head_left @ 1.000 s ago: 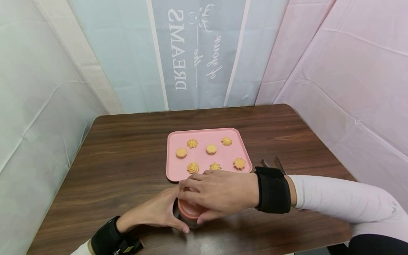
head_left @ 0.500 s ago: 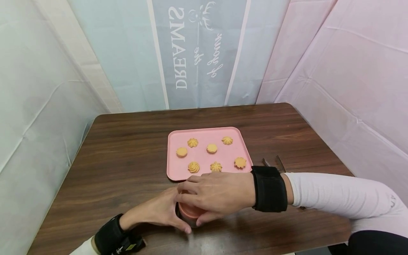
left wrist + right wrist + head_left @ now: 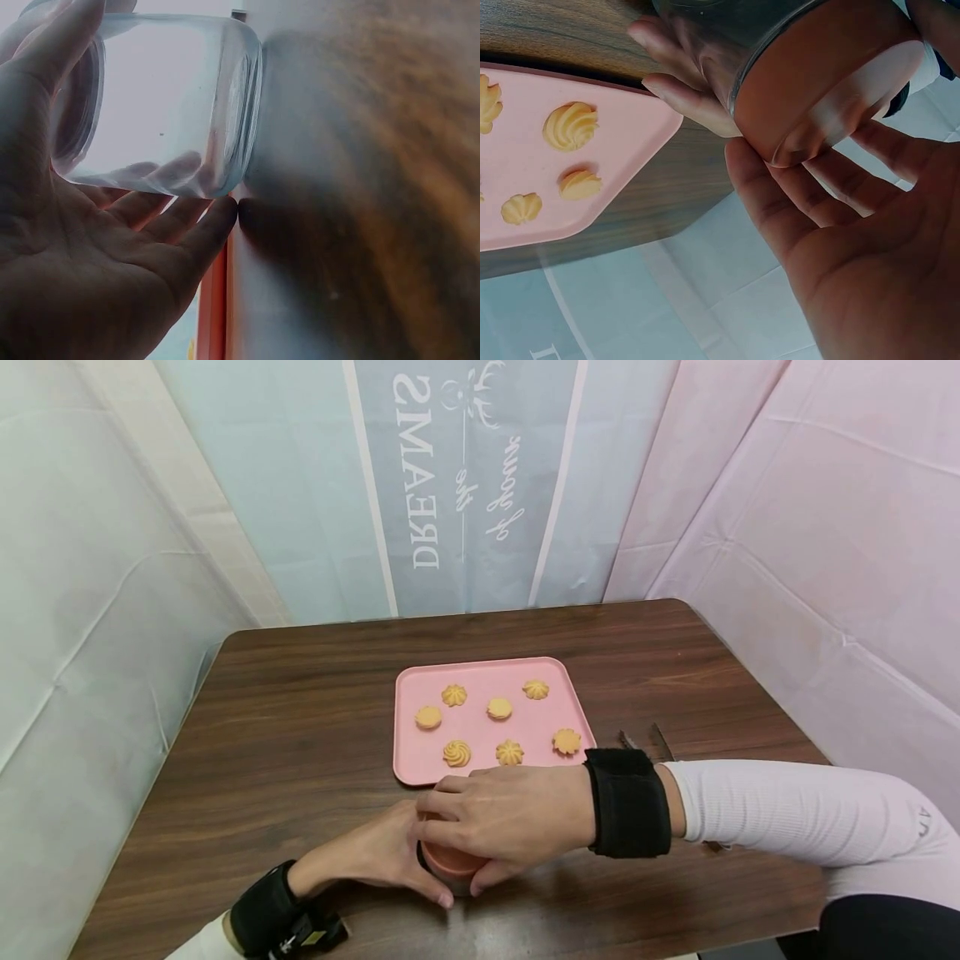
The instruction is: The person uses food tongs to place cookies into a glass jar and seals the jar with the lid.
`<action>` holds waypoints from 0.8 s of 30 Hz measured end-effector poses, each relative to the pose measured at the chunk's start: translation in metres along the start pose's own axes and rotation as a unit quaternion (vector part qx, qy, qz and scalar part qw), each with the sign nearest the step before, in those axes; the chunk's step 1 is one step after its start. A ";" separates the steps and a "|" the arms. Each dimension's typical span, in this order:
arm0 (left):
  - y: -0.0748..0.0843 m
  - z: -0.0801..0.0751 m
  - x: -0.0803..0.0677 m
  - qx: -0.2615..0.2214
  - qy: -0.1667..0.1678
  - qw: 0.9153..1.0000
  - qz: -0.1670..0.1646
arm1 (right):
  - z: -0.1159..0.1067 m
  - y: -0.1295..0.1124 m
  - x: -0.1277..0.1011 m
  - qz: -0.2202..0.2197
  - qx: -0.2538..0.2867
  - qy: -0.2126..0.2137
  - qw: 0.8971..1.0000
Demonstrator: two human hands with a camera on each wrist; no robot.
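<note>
A clear glass jar (image 3: 161,90) with a reddish-brown lid (image 3: 832,75) stands upright on the table, close to the near side of a pink tray (image 3: 491,673). My left hand (image 3: 386,852) wraps around the jar's body, thumb on the near side and fingers on the far side. My right hand (image 3: 510,810) lies over the top and grips the lid by its edge, fingertips on the far rim and thumb on the near one. Through the glass, the inside of the jar shows no contents. In the head view the hands hide most of the jar.
Several yellow cookies (image 3: 457,753) of different shapes lie spread on the tray. To its right, two thin metal ends (image 3: 662,743) of a tool show past my right sleeve, which hides its middle. Fabric curtains (image 3: 300,485) hang beyond the wooden table.
Both hands stay at the jar. My right hand and forearm have turned slightly over the lid, the wrist shifting a little left. The left hand has barely moved.
</note>
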State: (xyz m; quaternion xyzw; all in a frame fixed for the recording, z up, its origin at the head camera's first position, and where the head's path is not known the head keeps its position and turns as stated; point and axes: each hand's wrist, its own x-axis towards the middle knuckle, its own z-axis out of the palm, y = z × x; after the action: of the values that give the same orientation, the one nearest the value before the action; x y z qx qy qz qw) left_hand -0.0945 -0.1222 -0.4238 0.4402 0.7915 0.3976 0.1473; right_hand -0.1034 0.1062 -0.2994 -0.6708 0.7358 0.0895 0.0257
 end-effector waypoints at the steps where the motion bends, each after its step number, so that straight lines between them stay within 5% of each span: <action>1: 0.000 0.000 0.001 -0.005 -0.003 1.000 -0.002 | 0.000 0.000 0.000 -0.001 -0.001 0.000 1.000; 24: -0.002 0.002 0.008 -0.109 -0.012 0.993 -0.034 | 0.003 0.002 0.000 -0.019 0.025 0.006 0.999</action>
State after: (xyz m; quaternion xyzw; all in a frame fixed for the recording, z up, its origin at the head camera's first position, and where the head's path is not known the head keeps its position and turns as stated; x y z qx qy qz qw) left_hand -0.0990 -0.1151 -0.4260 0.3991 0.7563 0.4708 0.2171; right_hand -0.1053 0.1063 -0.3019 -0.6842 0.7251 0.0668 0.0400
